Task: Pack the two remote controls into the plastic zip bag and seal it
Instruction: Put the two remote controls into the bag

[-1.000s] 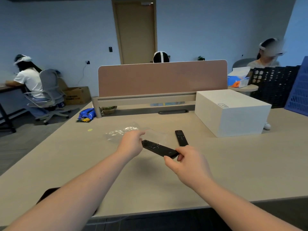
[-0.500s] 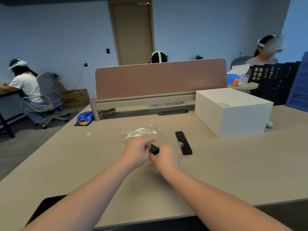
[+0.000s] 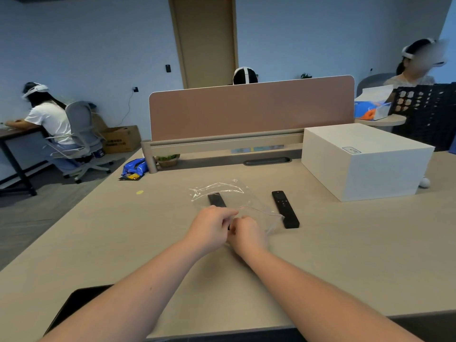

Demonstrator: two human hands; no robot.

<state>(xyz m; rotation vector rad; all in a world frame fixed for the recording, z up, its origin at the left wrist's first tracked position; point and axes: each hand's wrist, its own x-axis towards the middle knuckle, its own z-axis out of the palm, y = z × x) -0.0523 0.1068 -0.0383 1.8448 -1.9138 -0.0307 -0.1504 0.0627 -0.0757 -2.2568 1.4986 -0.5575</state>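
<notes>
A clear plastic zip bag lies on the beige table in front of me. One black remote is inside the bag, its far end showing through the plastic and its near end hidden behind my fingers. My left hand pinches the bag's near edge. My right hand is closed at the bag's mouth, right beside the left; whether it grips the remote's end or the plastic is hidden. The second black remote lies bare on the table just right of the bag, pointing away from me.
A white box stands at the right rear. A brown divider panel crosses the table's far side, with a blue packet at its left end. A dark flat object sits at the near left edge. Other people sit around the room.
The remote that my right hand held in the air has gone into the bag. Both hands have come together at the bag's near edge.
</notes>
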